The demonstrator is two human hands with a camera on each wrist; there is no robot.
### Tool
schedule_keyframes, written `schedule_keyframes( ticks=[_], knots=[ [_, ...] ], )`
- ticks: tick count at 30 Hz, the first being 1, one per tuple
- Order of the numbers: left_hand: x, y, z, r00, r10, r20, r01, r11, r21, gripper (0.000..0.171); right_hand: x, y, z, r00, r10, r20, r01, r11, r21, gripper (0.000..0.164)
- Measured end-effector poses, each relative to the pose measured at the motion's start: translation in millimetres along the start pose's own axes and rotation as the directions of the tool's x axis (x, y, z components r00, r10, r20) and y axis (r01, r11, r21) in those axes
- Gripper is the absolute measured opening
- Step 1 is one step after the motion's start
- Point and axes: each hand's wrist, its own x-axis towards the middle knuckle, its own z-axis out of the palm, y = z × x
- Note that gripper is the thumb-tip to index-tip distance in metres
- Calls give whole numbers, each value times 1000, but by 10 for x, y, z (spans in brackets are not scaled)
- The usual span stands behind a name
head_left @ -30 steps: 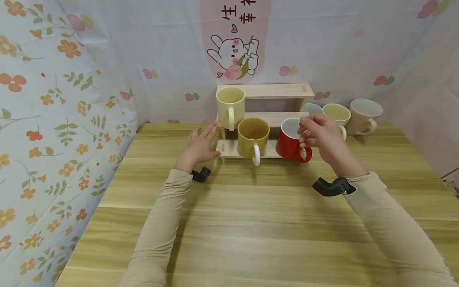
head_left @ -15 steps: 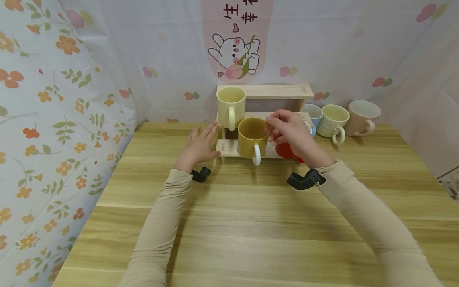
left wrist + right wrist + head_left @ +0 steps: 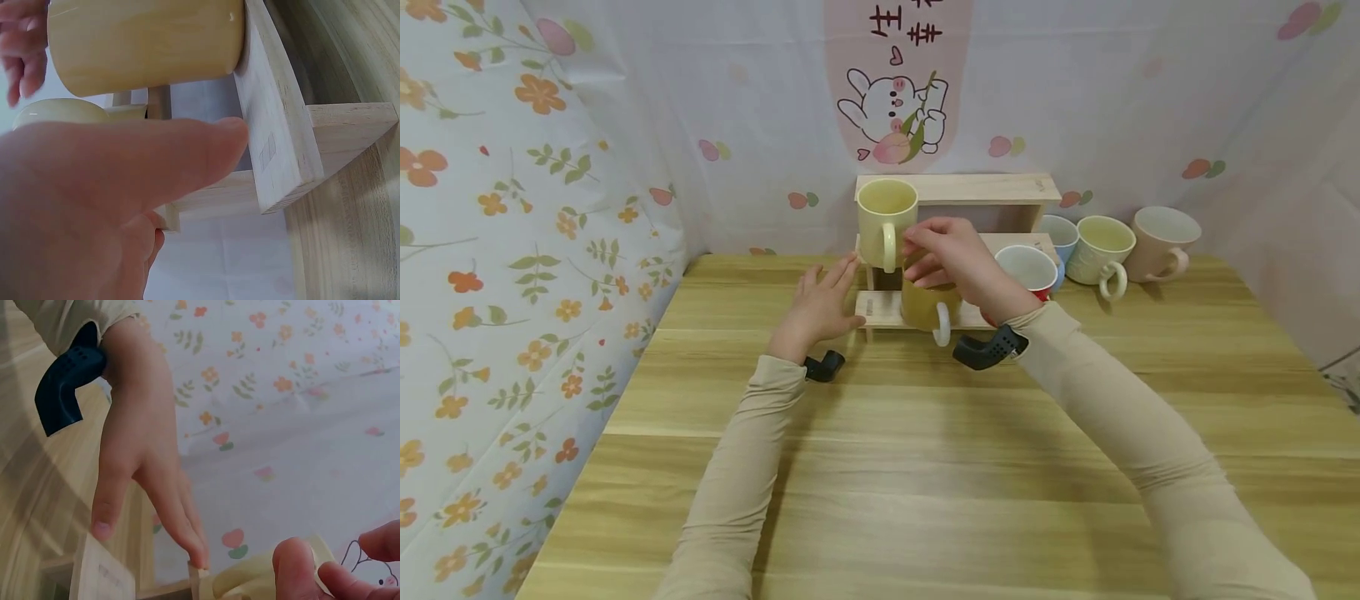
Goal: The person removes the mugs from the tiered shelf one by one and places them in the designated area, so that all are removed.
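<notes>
My left hand [image 3: 820, 308] rests against the left end of a three-step wooden rack [image 3: 955, 190], fingers spread, thumb at the lowest step. In the left wrist view its thumb lies beside that step, below a mustard mug [image 3: 150, 44]. My right hand [image 3: 955, 254] hangs over the mustard mug, fingers loosely bent, fingertips right by a pale yellow mug [image 3: 880, 218] on the middle step. That mug's handle faces forward. A white handle [image 3: 942, 325] on the mustard mug points frontward. Partly behind my right wrist, a red mug [image 3: 1026, 267] with white inside stands on the lowest step.
Right of the rack stand a blue mug [image 3: 1062, 236], a pale green embossed mug [image 3: 1097, 254] and a pinkish mug [image 3: 1161, 242] on the wooden table [image 3: 880, 467]. A floral curtain [image 3: 535, 292] hangs at the left, and a printed cloth backs the rack.
My right hand has moved left from the red mug, across the mustard mug, to beside the pale yellow mug. My left hand has stayed at the rack's left end.
</notes>
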Motion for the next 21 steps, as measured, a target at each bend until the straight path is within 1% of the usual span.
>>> schedule_keyframes(
  ticks=[4, 6, 10, 14, 18, 21],
  knots=[
    [-3, 23, 1, 1000, 7, -5, -7, 1000, -3, 94, 48, -2, 54, 1000, 15, 9, -15, 1000, 10, 36],
    [-6, 25, 2, 1000, 7, -7, -8, 1000, -6, 94, 77, 0, 74, 999, 35, 19, -36, 999, 19, 38],
    [-5, 20, 8, 1000, 2, -12, -2, 1000, -10, 94, 128, 13, 119, 995, 81, 58, -83, 996, 34, 43],
    [-4, 16, 13, 1000, 0, -14, 0, 1000, -14, 93, 165, 30, 179, 990, 106, 90, -110, 993, 44, 43],
    [-1, 15, 19, 1000, 7, -14, -8, 1000, -10, 92, 191, 46, 232, 990, 106, 94, -112, 992, 56, 39],
    [3, 12, 23, 1000, 8, -16, -8, 1000, -14, 93, 203, 49, 272, 992, 100, 74, -105, 992, 70, 37]
  ],
)
